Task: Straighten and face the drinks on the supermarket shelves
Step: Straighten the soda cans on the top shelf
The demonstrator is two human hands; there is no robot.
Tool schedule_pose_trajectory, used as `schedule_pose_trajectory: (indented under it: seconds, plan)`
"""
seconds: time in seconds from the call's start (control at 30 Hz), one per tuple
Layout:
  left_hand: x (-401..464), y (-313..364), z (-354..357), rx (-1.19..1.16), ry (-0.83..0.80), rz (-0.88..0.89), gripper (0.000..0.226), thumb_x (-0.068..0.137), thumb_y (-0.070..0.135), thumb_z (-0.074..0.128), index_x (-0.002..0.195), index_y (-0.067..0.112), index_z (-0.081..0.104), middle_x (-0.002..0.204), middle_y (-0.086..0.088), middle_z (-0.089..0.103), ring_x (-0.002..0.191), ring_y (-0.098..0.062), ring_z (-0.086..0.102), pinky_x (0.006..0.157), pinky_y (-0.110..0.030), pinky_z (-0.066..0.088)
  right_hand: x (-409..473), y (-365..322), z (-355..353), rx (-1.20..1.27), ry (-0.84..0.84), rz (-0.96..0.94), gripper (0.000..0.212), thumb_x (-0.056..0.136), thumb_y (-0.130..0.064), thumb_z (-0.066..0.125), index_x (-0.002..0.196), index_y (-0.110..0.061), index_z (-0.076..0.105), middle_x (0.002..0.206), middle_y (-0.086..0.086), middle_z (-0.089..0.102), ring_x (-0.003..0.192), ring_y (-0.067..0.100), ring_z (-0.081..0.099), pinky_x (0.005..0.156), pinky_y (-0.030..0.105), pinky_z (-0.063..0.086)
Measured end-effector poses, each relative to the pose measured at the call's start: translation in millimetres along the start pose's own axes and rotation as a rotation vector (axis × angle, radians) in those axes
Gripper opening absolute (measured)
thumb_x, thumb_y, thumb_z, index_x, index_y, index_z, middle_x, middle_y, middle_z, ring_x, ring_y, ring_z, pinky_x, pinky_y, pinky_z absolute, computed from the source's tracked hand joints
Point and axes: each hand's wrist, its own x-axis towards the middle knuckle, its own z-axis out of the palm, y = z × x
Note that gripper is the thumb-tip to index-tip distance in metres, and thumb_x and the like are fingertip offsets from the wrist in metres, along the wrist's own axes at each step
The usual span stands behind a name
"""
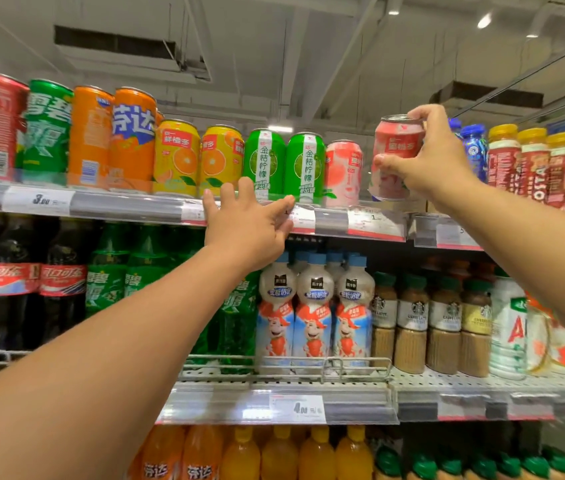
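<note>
Peach can (397, 154): rigid, smooth, maybe slippery; my right hand (437, 157) holds its rim and side.
Left hand (248, 223): fingers spread, holding nothing.

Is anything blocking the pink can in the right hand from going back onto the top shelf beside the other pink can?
Nothing visible does. The right hand holds the tilted pink can over a gap between the other pink can and the blue bottles.
</note>
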Motion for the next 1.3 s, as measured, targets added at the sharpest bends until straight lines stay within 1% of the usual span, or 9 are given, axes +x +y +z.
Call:
schedule_pose_trajectory:
  seconds: [0.27,0.47,0.6,0.67,0.8,0.97,1.1,1.17,1.3]
  plan:
    - [-2.5,0.6,4.6,0.044,0.062,0.003,0.049,0.094,0.062,0.021,0.142,0.056,0.018,0.131,-0.014,0.028,0.124,-0.038,0.025,0.111,-0.064,0.012,14.9,5.4,12.4,-0.098,-0.017,0.014,0.063,0.076,-0.029,0.080,0.127,-0.019,0.044,0.123,0.004,0.050,0.102,0.018,0.053,0.082,0.031,0.048]
    - [-3.9,1.0,4.9,0.043,0.075,0.002,0.048,0.095,0.060,0.022,0.142,0.055,0.018,0.131,-0.014,0.027,0.125,-0.038,0.025,0.111,-0.064,0.010,21.2,10.8,18.1,-0.129,-0.114,0.104,0.061,0.074,-0.026,0.080,0.125,-0.020,0.046,0.112,0.005,0.058,0.091,0.020,0.057,0.068,0.030,0.045]
    - [-4.3,1.0,4.3,0.038,0.073,0.007,0.047,0.095,0.060,0.023,0.142,0.055,0.019,0.132,-0.013,0.028,0.126,-0.038,0.025,0.112,-0.064,0.010,22.6,13.5,19.4,-0.125,-0.184,0.175,0.065,0.072,-0.024,0.081,0.126,-0.024,0.045,0.105,0.004,0.057,0.081,0.013,0.056,0.056,0.028,0.044]
    - [-4.0,0.6,4.6,0.038,0.072,0.009,0.047,0.095,0.059,0.023,0.142,0.055,0.019,0.132,-0.014,0.028,0.125,-0.038,0.025,0.111,-0.064,0.010,24.1,11.3,20.0,-0.177,-0.204,0.193,0.068,0.073,-0.025,0.080,0.130,-0.023,0.043,0.104,0.004,0.056,0.081,0.014,0.056,0.059,0.031,0.048]
    - [-3.8,0.1,5.4,0.040,0.075,0.010,0.047,0.095,0.060,0.022,0.142,0.055,0.019,0.129,-0.013,0.029,0.124,-0.038,0.027,0.112,-0.064,0.010,28.0,6.7,20.0,-0.295,-0.243,0.205,0.062,0.075,-0.025,0.077,0.128,-0.019,0.044,0.114,0.011,0.057,0.099,0.028,0.057,0.082,0.046,0.054]
    - [-4.0,-0.2,5.7,0.046,0.076,0.011,0.047,0.095,0.061,0.020,0.142,0.056,0.017,0.127,-0.012,0.028,0.123,-0.036,0.027,0.112,-0.063,0.011,28.5,8.9,20.8,-0.333,-0.249,0.117,0.077,0.078,-0.028,0.076,0.142,-0.017,0.036,0.136,0.010,0.045,0.110,0.028,0.055,0.089,0.045,0.052]
    - [-4.4,0.1,5.6,0.053,0.072,0.008,0.048,0.095,0.061,0.021,0.143,0.056,0.017,0.127,-0.012,0.028,0.123,-0.036,0.026,0.112,-0.063,0.010,22.1,13.6,19.8,-0.291,-0.272,0.113,0.099,0.067,-0.025,0.085,0.147,-0.020,0.026,0.139,0.007,0.039,0.108,0.026,0.053,0.080,0.039,0.051]
    - [-4.7,0.1,6.1,0.055,0.076,0.010,0.048,0.095,0.061,0.021,0.143,0.056,0.017,0.127,-0.012,0.027,0.124,-0.036,0.026,0.112,-0.063,0.010,19.9,15.5,19.9,-0.274,-0.254,0.106,0.097,0.067,-0.022,0.085,0.146,-0.022,0.028,0.133,0.005,0.043,0.102,0.023,0.055,0.073,0.036,0.049]
    - [-4.7,-0.7,5.8,0.057,0.075,0.013,0.048,0.095,0.061,0.020,0.143,0.056,0.016,0.128,-0.012,0.028,0.124,-0.036,0.025,0.112,-0.062,0.011,21.1,14.7,18.7,-0.264,-0.256,0.110,0.088,0.069,-0.021,0.084,0.142,-0.023,0.034,0.128,0.004,0.047,0.098,0.022,0.055,0.070,0.033,0.046]
